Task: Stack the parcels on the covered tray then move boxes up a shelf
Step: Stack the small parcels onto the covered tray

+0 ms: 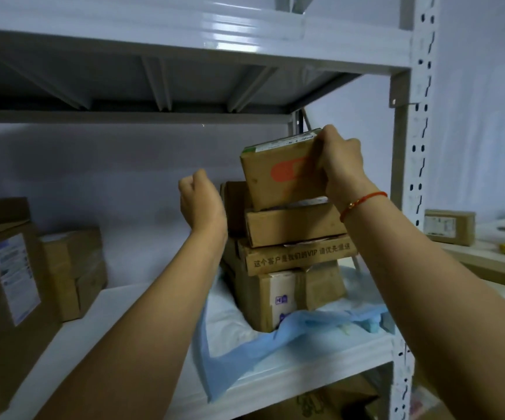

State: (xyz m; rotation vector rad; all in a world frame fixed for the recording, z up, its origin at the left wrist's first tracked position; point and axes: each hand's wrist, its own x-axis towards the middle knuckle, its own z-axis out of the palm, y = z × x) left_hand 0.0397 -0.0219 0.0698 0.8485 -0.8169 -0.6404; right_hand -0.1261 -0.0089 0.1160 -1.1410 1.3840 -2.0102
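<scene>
A white metal rack (408,207) fills the view, its upright post punched with slots. The upper shelf (184,40) is seen from below, grey ribs crossing its underside and a glossy glare along its front edge. Behind the rack stands a plain pale wall (93,177), dim and bluish in the shade. To the right, past the post, a light wooden desk (481,259) stands against the same wall.

dim, bluish cast | glare streaks on upper shelf (214,34) edge | deep shadow beneath it | soft focus | edges bowed by wide-angle lens
</scene>
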